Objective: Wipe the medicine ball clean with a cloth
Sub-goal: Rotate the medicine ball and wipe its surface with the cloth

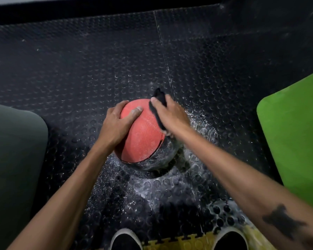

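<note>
1. Head view, looking down: a red-and-black medicine ball (143, 134) sits on a black studded rubber floor (79, 60), roughly at the centre of the picture, with wet streaks and whitish splashes (197, 170) spread over the studs around and in front of it
2. Left hand (116, 123) is laid on the ball's upper left side, fingers spread and curved over the red panel, thumb resting on top, steadying it with a palm-down hold
3. Right hand (170, 114) presses a black cloth (157, 107) against the ball's upper right side; the fingers are curled over the cloth and grasp it, with 1 end of the fabric sticking up past the fingertips and another hanging below the palm
4. Right forearm shows a dark tattoo (284, 221) near the lower right corner
5. Green mat (293, 138) lies at the right edge, well apart from the ball; a dark grey-green padded shape (13, 159) fills the left edge
6. Toes of 2 black shoes with white rims, the left (125, 239) and the right (229, 239), show at the bottom, either side of a yellow interlocking floor tile (179, 244)
</note>
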